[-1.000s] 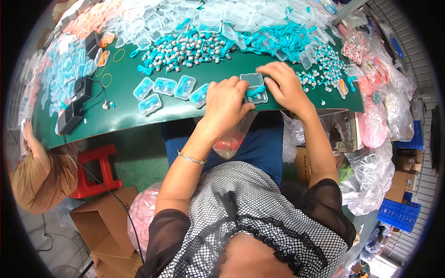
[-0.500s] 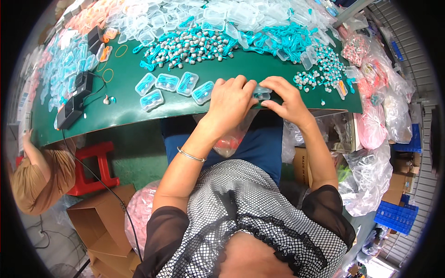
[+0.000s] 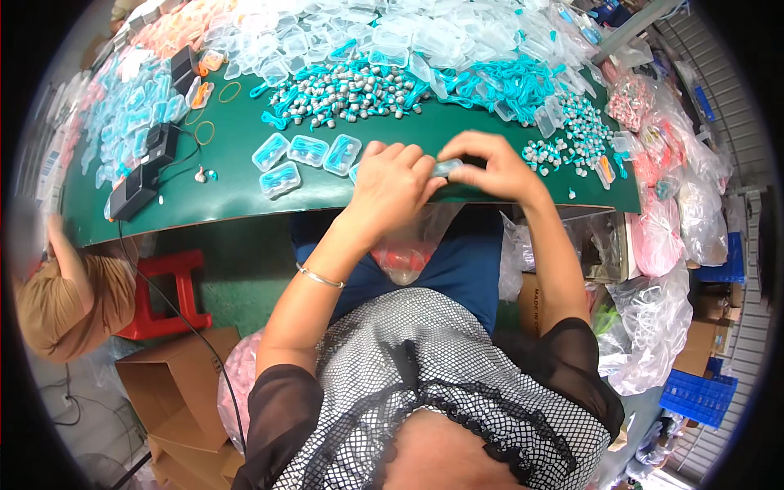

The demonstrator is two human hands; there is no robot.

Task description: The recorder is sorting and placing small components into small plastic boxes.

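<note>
A small clear plastic case [image 3: 446, 168] is held between both hands just over the table's front edge. My left hand [image 3: 390, 184] grips its left end, fingers curled and back of the hand up. On the other end, my right hand [image 3: 496, 167] closes with thumb and forefinger. Fingers hide most of the case and what is in it. Left of my left hand lie several closed clear cases [image 3: 307, 150] with teal cords inside; one is partly covered by that hand.
Beyond the hands lie a heap of teal cords with grey-white plugs [image 3: 351, 91], a pile of teal cords [image 3: 510, 90] and loose plugs [image 3: 576, 135]. Empty clear cases [image 3: 327, 33] cover the back. Black boxes [image 3: 135, 192] with a cable stand left; another person [image 3: 77, 298] sits there.
My hands have shifted slightly left with the case, which is now more covered by the fingers. The left hand now overlaps the nearest closed case. The whole view has tilted a little.
</note>
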